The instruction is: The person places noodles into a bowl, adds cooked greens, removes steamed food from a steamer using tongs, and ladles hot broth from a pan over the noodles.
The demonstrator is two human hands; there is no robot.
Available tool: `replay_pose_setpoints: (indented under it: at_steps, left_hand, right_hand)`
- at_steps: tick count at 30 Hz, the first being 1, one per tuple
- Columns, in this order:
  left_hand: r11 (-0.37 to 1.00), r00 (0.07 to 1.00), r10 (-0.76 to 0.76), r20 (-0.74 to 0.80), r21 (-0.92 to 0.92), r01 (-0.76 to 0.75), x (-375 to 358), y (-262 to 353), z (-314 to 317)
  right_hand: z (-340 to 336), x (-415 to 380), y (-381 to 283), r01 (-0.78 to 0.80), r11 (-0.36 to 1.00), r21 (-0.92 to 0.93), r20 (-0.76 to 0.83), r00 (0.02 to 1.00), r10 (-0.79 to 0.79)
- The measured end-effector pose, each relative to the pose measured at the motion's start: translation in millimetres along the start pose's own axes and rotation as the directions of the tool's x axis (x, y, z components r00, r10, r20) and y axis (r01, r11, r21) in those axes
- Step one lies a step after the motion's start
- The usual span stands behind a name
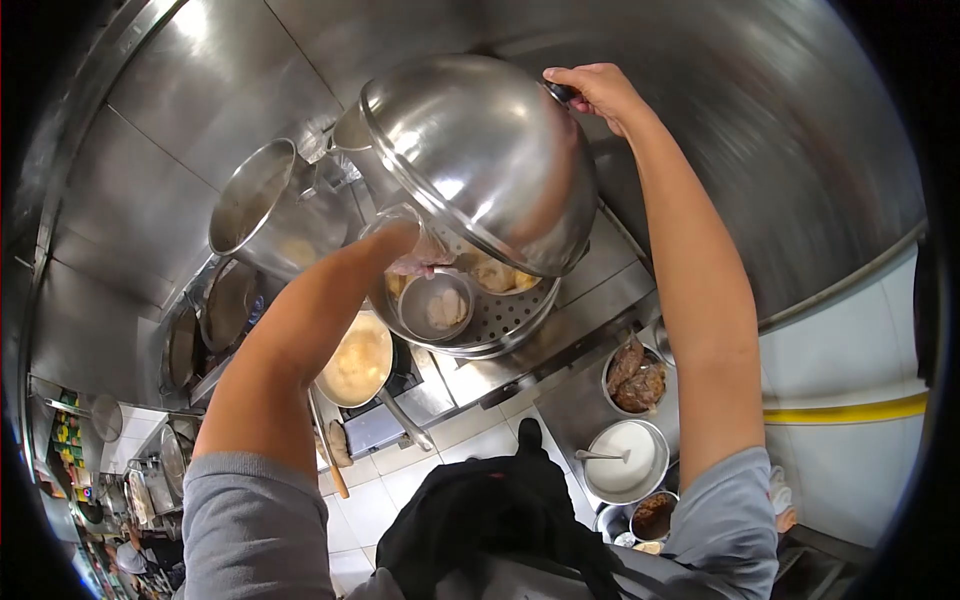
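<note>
My right hand (600, 92) is closed round the black knob (561, 92) of a large domed steel lid (500, 150), which is tilted up over a steamer. Beneath it sits the perforated steamer tray (505, 318). My left hand (418, 250), covered in thin clear plastic, reaches under the raised lid. Its fingers pinch the rim of a small metal bowl (420, 318) on the tray, with pale pieces of food (447, 308) inside. Next to that bowl stands a dish of yellowish food (497, 275), partly hidden by the lid.
Left of the steamer are a pan of pale liquid (357, 362) and a tall steel pot (262, 205). At right stand a bowl of dark meat (636, 380), a bowl of white contents with a spoon (622, 470) and a brown-filled container (654, 514). People work at far lower left.
</note>
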State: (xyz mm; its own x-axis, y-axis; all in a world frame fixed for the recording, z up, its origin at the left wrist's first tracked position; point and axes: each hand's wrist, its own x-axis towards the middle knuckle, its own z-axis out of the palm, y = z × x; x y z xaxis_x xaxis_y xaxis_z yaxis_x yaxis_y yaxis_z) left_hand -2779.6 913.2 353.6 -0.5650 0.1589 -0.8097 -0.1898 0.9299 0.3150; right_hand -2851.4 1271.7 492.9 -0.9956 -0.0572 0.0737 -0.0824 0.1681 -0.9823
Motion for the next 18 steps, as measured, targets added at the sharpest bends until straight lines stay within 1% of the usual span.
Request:
replay_pose_setpoints:
  at_steps: [1,2,4,5,6,7,9,11,13,15,18]
  left_hand:
    - [1.000,0.999,-0.028,-0.039,0.006,0.028,-7.8,7.4,-3.3]
    - [0.999,0.999,-0.029,-0.042,0.012,0.029,-13.9,16.7,-3.2]
    - [0.987,0.985,-0.149,0.086,0.076,0.142,-22.6,34.1,-0.7]
    - [0.992,0.992,-0.124,0.018,0.041,0.123,-25.2,35.4,7.9]
    - [0.991,0.992,-0.123,0.016,0.050,0.122,-28.1,33.8,13.7]
    - [1.000,1.000,-0.001,0.013,0.003,0.001,-30.1,32.9,16.0]
    - [0.974,0.976,0.216,0.004,-0.077,-0.215,-30.5,29.8,20.7]
    - [0.963,0.967,0.255,-0.009,-0.092,-0.254,-26.7,23.3,20.9]
    - [0.975,0.979,0.203,-0.031,-0.081,-0.205,-23.8,11.9,18.0]
    - [0.990,0.992,0.119,-0.050,-0.075,-0.122,-22.6,-0.6,11.5]
    - [0.995,0.998,0.012,-0.062,-0.102,-0.018,-26.6,-17.6,-3.0]
  right_hand:
    - [-1.2,0.0,-0.4,-0.008,1.000,-0.017,0.024,1.000,0.008]
    - [-1.8,0.6,-1.4,-0.013,0.999,-0.036,0.049,0.999,0.014]
    - [-0.5,3.9,2.0,-0.009,1.000,-0.020,0.020,1.000,0.010]
    - [0.0,5.6,3.9,-0.009,1.000,-0.010,-0.003,1.000,0.009]
    - [1.2,3.0,1.8,-0.008,1.000,-0.006,-0.011,1.000,0.008]
    - [2.7,-1.0,-0.4,0.008,1.000,-0.008,-0.018,1.000,-0.008]
    - [3.8,-5.3,-3.9,0.016,1.000,-0.020,-0.027,0.999,-0.016]
    - [3.9,-7.8,-5.8,0.016,0.999,-0.027,-0.029,0.999,-0.016]
    - [3.4,-4.4,-2.6,0.021,0.999,-0.036,-0.040,0.999,-0.022]
    - [1.8,-4.1,-1.1,0.026,0.999,-0.035,-0.039,0.999,-0.027]
    - [1.0,-4.5,-2.2,0.019,0.999,-0.032,-0.024,1.000,-0.019]
